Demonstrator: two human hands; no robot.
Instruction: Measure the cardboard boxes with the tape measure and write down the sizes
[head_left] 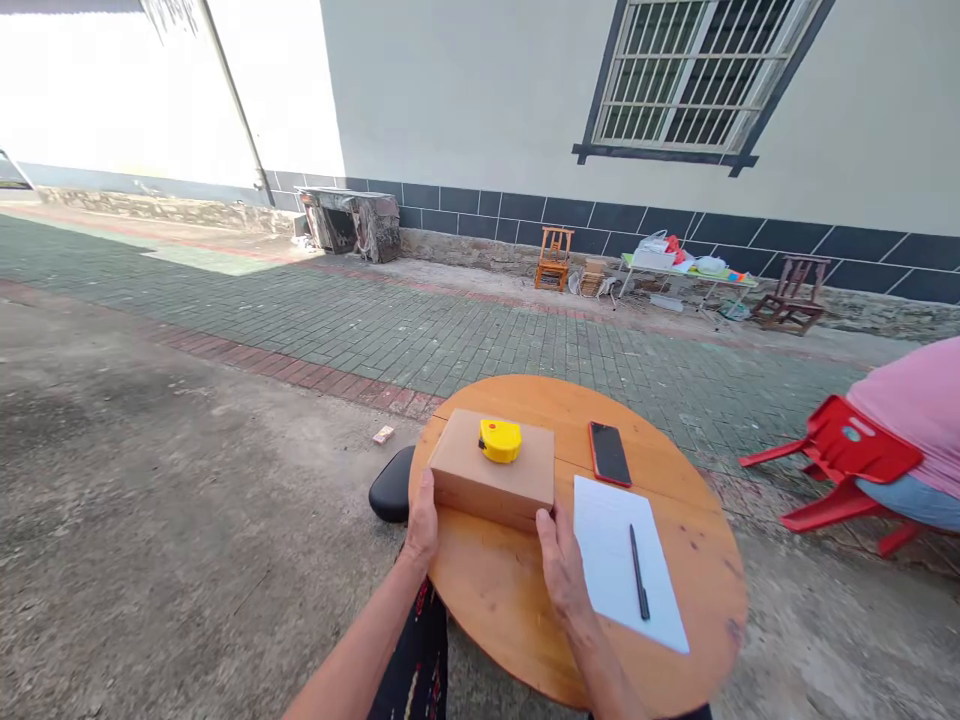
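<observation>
While the head view is the only one on hand, it shows the cardboard box plainly: lying flat on the far left part of the round wooden table, a yellow tape measure resting on its top. Left hand holds the box at its near left corner, thumb up against the edge; right hand holds the near right corner, thumb at the front face, fingers along the side. Box is gripped between the two; pressure cannot be told, and some fingers are hidden.

Handling estimate: box probably light to moderate, contents unseen. Walls look stiff, edges crisp; matt card should give fair friction, though a hard squeeze mid-panel could dent it. Best hold: opposite short sides, low and near the corners, kept level, since the tape measure is loose on top and its smooth-looking case could slide if the box tilts. Tape measure itself: rigid, compact, best taken across its body.

To the right, apart from the box: phone, white paper, black pen lying on the paper.
</observation>
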